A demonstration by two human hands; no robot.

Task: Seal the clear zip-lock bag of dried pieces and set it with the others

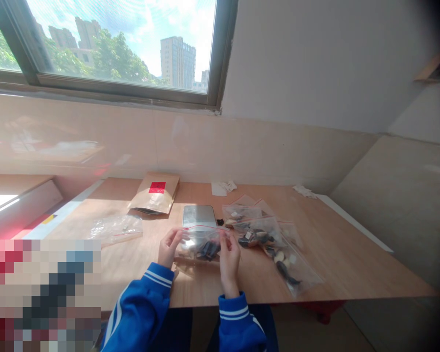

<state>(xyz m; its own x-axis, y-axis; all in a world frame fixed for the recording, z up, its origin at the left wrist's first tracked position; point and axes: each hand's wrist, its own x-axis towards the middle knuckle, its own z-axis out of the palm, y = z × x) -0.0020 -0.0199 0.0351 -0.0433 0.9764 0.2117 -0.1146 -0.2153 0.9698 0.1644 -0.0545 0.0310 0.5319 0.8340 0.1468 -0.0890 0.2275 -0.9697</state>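
Both my hands grip a clear zip bag (pixel 205 250) with a red seal line, close to the table's front edge. Dark and pale pieces lie inside it; I cannot make out their kind. At the bag's top left corner, my left hand (pixel 168 247) pinches the seal edge between thumb and fingers. My right hand (pixel 230 256) is closed on the top right corner. Just behind the bag is a flat silver-grey device (pixel 198 213), its near part seen through the plastic. A small black item (pixel 220 222) sits at its right side.
Several filled zip bags (pixel 291 261) overlap to the right. A brown paper pouch (pixel 157 195) with a red label lies at the back left, a crumpled clear bag (pixel 115 229) before it. Paper scraps (pixel 223 188) lie by the wall. The lower left is pixelated.
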